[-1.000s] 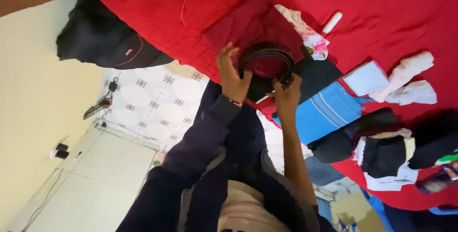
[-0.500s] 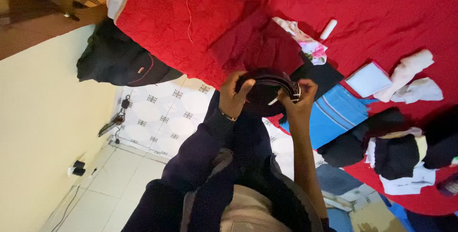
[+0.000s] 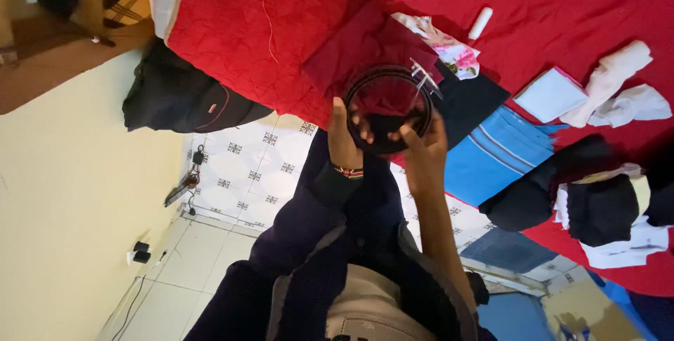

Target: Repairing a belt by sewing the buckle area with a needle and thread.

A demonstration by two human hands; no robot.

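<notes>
Nearest the camera are the person's dark sleeves, rising to the two hands. The left hand [image 3: 345, 141], with a beaded bracelet [image 3: 349, 171] at the wrist, and the right hand [image 3: 423, 150] both close their fingers on the lower rim of a coiled black belt [image 3: 388, 108], gripping it from opposite sides, apparently so the coil keeps its round shape and does not spring loose. The belt forms a near-circular loop held just above the near edge of the bed [image 3: 232, 25], over a folded dark red cloth [image 3: 354, 50]; as a ring it has no clear long axis, and its open face is turned toward the camera, while the metal buckle [image 3: 425, 76] sticks out at the upper right, pointing away from the person. Just beyond lie a floral cloth [image 3: 442, 43] and a folded black garment [image 3: 472, 99]; a blue striped cloth [image 3: 502, 157] sits to the right. Farther off on the red bedspread are a small white tube [image 3: 480, 23] and a pale blue folded square [image 3: 551, 94].
</notes>
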